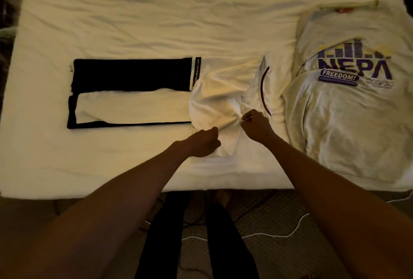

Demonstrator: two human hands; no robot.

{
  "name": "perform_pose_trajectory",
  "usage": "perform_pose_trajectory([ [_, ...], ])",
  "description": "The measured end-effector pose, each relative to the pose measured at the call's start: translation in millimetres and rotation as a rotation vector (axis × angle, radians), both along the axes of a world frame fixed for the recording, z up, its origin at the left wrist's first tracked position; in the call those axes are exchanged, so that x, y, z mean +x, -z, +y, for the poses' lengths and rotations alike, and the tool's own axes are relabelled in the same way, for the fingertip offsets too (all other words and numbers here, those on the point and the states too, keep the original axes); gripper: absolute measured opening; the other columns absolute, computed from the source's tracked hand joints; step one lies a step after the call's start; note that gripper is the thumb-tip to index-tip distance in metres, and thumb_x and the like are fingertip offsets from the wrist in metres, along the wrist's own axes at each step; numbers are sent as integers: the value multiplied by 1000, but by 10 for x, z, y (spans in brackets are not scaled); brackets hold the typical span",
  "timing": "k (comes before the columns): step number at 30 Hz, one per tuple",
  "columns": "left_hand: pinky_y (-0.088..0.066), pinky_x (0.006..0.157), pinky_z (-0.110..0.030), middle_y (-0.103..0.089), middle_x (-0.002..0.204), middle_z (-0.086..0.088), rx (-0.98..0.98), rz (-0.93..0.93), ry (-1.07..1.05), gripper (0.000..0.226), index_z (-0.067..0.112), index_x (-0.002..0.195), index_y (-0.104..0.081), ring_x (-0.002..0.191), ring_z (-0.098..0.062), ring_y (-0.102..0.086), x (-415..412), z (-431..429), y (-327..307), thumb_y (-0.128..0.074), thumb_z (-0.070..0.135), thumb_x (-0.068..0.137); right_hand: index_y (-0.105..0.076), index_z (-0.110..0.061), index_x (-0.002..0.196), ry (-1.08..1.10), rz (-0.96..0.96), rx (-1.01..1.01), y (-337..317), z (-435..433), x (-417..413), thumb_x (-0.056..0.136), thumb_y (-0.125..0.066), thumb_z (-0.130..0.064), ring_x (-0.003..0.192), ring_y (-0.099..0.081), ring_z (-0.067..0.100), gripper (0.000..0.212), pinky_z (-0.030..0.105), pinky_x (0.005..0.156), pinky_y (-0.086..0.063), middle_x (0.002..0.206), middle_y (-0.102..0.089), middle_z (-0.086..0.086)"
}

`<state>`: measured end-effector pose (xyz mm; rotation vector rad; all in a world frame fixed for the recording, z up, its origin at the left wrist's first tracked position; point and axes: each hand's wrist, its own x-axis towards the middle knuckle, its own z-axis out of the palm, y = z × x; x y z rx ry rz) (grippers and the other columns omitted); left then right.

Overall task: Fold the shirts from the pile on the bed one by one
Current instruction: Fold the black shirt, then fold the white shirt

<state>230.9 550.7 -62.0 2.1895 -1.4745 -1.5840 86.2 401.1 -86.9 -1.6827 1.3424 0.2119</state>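
A black and white shirt [138,91] lies lengthwise across the middle of the bed, its black lower half to the left and its white upper half bunched at the right. My left hand [204,142] grips the white sleeve fabric near the bed's front edge. Just to the right, my right hand [254,124] pinches the white cloth beside the dark-trimmed collar [264,91]. On the right of the bed sits the pile of shirts [348,113], topped by a white one printed with purple "NEPA FREEDOM!" lettering.
The cream bed sheet [156,10] spreads wrinkled behind and to the left of the shirt. Below the bed's front edge are my dark-trousered legs [194,240] and a white cable [268,234] on the patterned floor.
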Motion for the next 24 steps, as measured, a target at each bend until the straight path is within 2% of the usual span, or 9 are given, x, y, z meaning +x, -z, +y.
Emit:
perform_pose_trajectory([
  [3,-43,74,-40,-63,103,-24,29,36,-135,24,8,104,-42,92,-39,-60,-6,12,-17,-47,32,104,-61,-13,100,-53,-21,91,-25,4,-20,92,-60,-14,99,-62,25,9,31,77,-48,101,-62,6],
  [6,-44,87,-37,-60,119,-7,125,155,-305,52,12,109,-54,105,-25,-56,5,-35,-193,-52,62,94,-64,-10,106,-43,-105,47,-74,13,-63,96,-53,-8,99,-59,18,14,23,77,-43,98,-61,-1],
  [9,-47,80,-33,-65,100,-2,256,344,-281,74,9,99,-67,93,-19,-59,133,-47,-460,-60,79,76,-65,-13,106,-29,-208,-110,-80,2,-48,94,-48,-1,99,-60,16,24,25,83,-45,110,-67,1],
  [11,-42,67,-28,-60,77,0,316,438,-173,61,7,81,-63,74,-16,-55,270,-44,-610,-68,68,79,-65,-16,107,-18,-225,-190,-130,-45,69,95,-47,-1,95,-61,15,27,25,78,-43,113,-66,-1],
  [12,-43,66,-27,-60,76,1,344,464,-137,53,8,82,-64,73,-16,-56,333,-50,-668,-71,60,82,-65,-17,109,-25,-222,-222,-161,-70,145,95,-46,-2,96,-61,17,29,27,78,-42,116,-65,0],
  [15,-52,78,-30,-71,93,2,446,493,-81,33,12,105,-72,88,-16,-65,476,-105,-777,-78,37,85,-64,-18,116,-156,-200,-285,-168,-167,375,96,-44,-5,110,-57,27,31,37,94,-44,127,-59,6],
  [17,-54,85,-32,-73,97,1,539,518,-73,24,15,106,-72,91,-15,-67,566,-157,-800,-77,27,86,-63,-20,120,-270,-172,-269,-108,-258,501,98,-45,-11,119,-53,30,30,44,102,-42,134,-57,6],
  [21,-53,98,-41,-75,105,-7,504,572,-179,16,11,104,-73,100,-20,-71,865,-275,-866,-72,15,88,-67,-19,123,-327,-138,47,-182,-400,700,104,-38,-44,116,-52,18,42,34,103,-38,130,-59,-1],
  [24,-55,94,-36,-76,103,-8,373,749,-377,16,13,92,-80,97,-17,-72,1205,-339,-953,-64,14,87,-71,-19,118,-329,-125,195,-172,-438,725,105,-29,-49,116,-50,17,54,37,107,-36,122,-60,-1],
])
